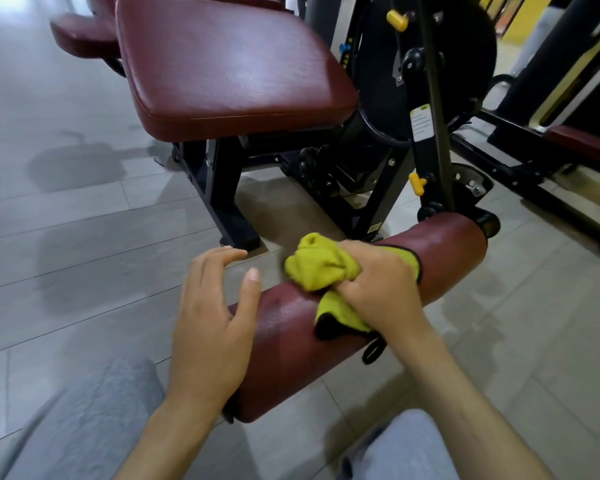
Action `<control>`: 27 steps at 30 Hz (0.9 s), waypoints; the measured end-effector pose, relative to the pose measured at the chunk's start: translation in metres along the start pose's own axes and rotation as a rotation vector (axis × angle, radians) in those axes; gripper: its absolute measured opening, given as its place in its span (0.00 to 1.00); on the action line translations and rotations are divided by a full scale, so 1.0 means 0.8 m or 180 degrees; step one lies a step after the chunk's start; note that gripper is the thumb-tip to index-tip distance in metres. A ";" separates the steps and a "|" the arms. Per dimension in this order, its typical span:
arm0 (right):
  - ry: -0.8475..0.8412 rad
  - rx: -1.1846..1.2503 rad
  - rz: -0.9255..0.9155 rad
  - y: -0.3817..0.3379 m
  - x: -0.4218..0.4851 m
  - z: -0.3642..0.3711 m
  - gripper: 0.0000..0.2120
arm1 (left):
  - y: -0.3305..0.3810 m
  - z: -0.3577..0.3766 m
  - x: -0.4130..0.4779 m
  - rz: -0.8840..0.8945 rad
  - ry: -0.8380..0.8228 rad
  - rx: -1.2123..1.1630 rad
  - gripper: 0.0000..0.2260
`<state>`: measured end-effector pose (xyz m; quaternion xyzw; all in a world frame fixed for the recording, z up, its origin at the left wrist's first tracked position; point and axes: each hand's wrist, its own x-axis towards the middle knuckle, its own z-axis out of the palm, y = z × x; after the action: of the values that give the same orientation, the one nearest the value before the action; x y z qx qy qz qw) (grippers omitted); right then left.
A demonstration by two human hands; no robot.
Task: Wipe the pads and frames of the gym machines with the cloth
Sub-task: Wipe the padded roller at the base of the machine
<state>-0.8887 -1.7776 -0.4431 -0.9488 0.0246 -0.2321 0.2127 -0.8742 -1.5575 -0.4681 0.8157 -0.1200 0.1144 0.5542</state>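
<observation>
On the maroon roller pad (447, 251), about mid-length, my right grip (378, 282) was closed round the bunched yellow cloth (321, 263), pressing it down. Left grip (208, 320) was open, fingers spread, over the pad's near end; couldn't tell if it touched. Risks, as I judged: roller prob turns under a hard stroke, so cloth skids unless the left steadied it; a wadded cloth covers little, so streaks & a missed underside; the loose black-edged corner could snag. Seat pad (222, 71) & black frame (219, 181) stood beyond, well apart from the cloth

open floor (84, 209) left; black frame (222, 188) blocks ahead.
</observation>
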 end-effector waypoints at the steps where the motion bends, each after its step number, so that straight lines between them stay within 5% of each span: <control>1: 0.0039 -0.0107 0.0160 0.024 0.009 -0.008 0.16 | 0.000 0.000 0.001 -0.0044 -0.0065 0.0020 0.13; 9: 0.0057 -0.0862 0.1224 0.135 0.085 -0.054 0.10 | 0.005 0.001 0.002 -0.0176 -0.0193 0.0337 0.06; 13: -0.0255 -0.1052 0.0782 0.082 0.069 -0.029 0.06 | 0.008 0.003 0.002 -0.0282 -0.0259 0.0568 0.07; 18: 0.0097 -0.0490 -0.0011 0.078 0.038 -0.024 0.10 | 0.014 0.003 -0.001 -0.0266 -0.0217 0.0728 0.08; 24: 0.0317 -0.0599 0.0583 0.181 0.081 -0.059 0.06 | 0.011 0.002 0.001 -0.0378 -0.0233 0.0457 0.07; 27: 0.0588 -0.0457 0.1016 0.226 0.098 -0.079 0.16 | 0.011 0.003 0.003 -0.0423 -0.0180 0.0419 0.07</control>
<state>-0.8378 -1.9783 -0.4338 -0.9203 0.2107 -0.2791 0.1754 -0.8749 -1.5632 -0.4609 0.8594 -0.0735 0.0619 0.5022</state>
